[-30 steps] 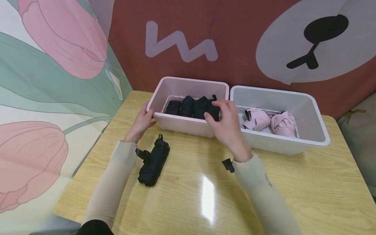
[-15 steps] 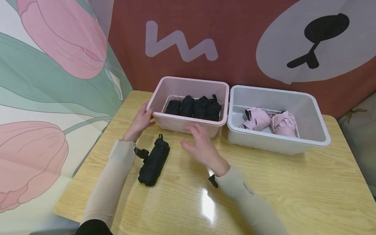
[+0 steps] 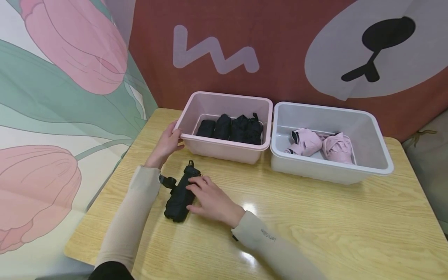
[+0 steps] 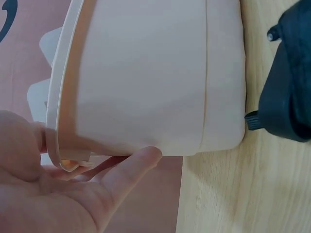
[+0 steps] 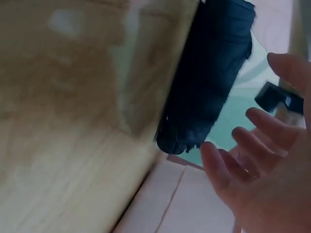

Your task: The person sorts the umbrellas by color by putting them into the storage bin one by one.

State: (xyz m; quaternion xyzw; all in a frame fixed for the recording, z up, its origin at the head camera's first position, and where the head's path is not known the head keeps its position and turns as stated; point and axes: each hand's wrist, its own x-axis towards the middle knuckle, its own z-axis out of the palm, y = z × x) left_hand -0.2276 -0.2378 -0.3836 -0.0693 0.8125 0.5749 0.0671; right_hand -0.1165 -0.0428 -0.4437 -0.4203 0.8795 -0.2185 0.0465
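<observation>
A compact black folding umbrella (image 3: 179,200) lies on the table in front of the pink plastic bin (image 3: 224,149). My right hand (image 3: 215,200) reaches over the umbrella's right side, fingers spread and loosely bent. In the right wrist view, its fingertips (image 5: 211,153) are close to one end of the umbrella (image 5: 209,73). At the bin's front left corner, my left hand (image 3: 166,144) grips the rim, its thumb (image 4: 146,158) along the outer wall. Several black rolled bundles (image 3: 222,126), resembling folded umbrellas, stand side by side inside the pink bin.
A grey-white bin (image 3: 332,173) stands right beside the pink one and holds pink rolled bundles (image 3: 337,147) with black parts. Both bins are at the back of the wooden table (image 3: 315,225), near a printed wall covering (image 3: 280,70).
My right hand has left the right end of the pink bin and come down and left to the umbrella on the table. The left hand stays at the bin's corner.
</observation>
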